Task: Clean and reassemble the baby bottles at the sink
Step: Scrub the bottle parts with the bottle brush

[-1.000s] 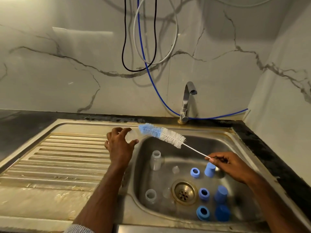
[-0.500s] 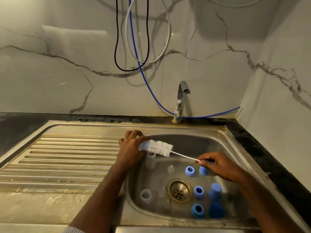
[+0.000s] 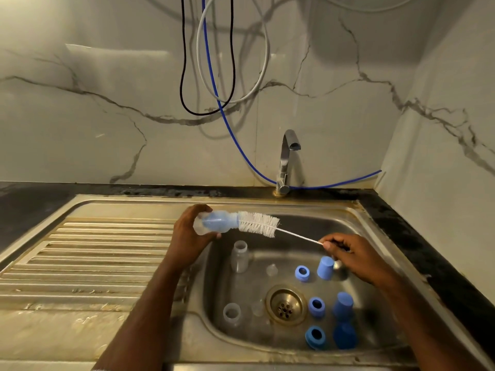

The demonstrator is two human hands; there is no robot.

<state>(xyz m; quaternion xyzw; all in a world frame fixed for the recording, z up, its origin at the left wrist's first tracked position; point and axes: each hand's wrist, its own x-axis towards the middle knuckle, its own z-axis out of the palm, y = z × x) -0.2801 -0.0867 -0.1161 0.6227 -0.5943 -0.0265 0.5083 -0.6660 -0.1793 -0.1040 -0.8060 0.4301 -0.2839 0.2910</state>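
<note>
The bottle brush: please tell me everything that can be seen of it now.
The bottle brush has a thin white wire handle, a thick band of white bristles, and a blue tip. It lies almost level above the sink's back left corner, sloping slightly down to the right. Its blue tip is inside a clear bottle that the left hand grips on its side; the white bristles are outside the bottle's mouth. The right hand pinches the handle's far end. It touches nothing else.
</note>
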